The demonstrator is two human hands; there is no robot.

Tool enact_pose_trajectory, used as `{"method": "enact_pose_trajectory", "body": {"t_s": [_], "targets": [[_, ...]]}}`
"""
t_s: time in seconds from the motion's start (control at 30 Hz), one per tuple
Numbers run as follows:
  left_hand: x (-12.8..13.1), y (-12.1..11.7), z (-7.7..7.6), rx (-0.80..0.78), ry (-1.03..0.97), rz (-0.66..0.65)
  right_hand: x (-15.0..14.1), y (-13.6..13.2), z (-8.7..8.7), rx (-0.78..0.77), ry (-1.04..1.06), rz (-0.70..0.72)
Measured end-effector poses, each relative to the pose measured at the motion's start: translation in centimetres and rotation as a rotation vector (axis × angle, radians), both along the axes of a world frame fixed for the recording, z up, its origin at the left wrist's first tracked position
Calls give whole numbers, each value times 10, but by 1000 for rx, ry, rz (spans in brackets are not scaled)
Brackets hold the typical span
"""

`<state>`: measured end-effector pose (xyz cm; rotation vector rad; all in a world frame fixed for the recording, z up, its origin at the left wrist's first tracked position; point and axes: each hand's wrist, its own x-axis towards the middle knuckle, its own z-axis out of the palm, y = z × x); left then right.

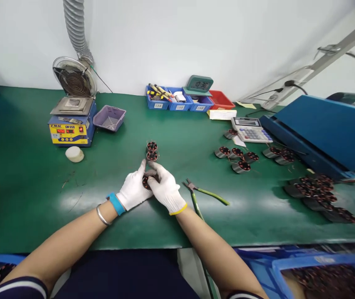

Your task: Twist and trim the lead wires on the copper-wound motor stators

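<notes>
Both hands wear white gloves and meet near the middle of the green table. My left hand is closed around the side of a copper-wound motor stator. From the other side, my right hand grips the same stator, its fingers over the top and partly hiding it. Just beyond the fingertips, two more stators stand one behind the other. Wire cutters with green handles lie to the right of my right hand, jaws apart.
At left stand a solder pot and a purple tray. Blue bins, a clock and a calculator line the back. Several stators sit at right beside a blue machine. Wire scraps lie left.
</notes>
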<state>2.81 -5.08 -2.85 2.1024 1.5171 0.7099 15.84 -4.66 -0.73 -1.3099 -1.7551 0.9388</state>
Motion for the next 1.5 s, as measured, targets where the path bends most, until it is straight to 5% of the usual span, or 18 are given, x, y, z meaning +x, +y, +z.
{"method": "enact_pose_trajectory", "body": {"t_s": [0.07,0.2,0.27,0.37,0.5,0.57,0.67,0.77,0.97,1.1,1.2,1.27,1.33,1.4,1.5], "targets": [[-14,-2,-1,-10,-24,16,-3,-21,8,123,-106,69],[-44,-14,-4,13,-16,46,4,-62,15,563,-420,461],[-53,-21,-6,32,27,23,12,-73,14,660,-421,582],[-57,-30,-6,16,60,-14,18,-72,14,537,-346,425],[-59,-40,0,13,46,28,4,-43,17,95,-445,64],[-60,-44,3,11,20,67,-9,-26,15,55,-460,129],[-62,-49,3,2,-21,83,-19,-10,6,208,-430,275],[-61,-49,1,11,-43,87,-16,-3,-1,292,-454,257],[-76,-43,5,-37,-117,-26,-17,-7,-3,212,-654,200],[-118,-50,34,-227,-228,-46,-26,-17,-1,114,-754,221],[-128,-60,68,-42,-425,277,-29,-21,-1,89,-760,231],[-111,-63,83,37,-250,382,-28,-21,-1,77,-758,229],[-83,-61,85,-22,114,339,-26,-19,-2,79,-755,251],[-59,-53,75,-125,357,218,-23,-16,-5,121,-751,262],[-45,-39,53,-152,371,175,-20,-10,-8,295,-760,242]]}}
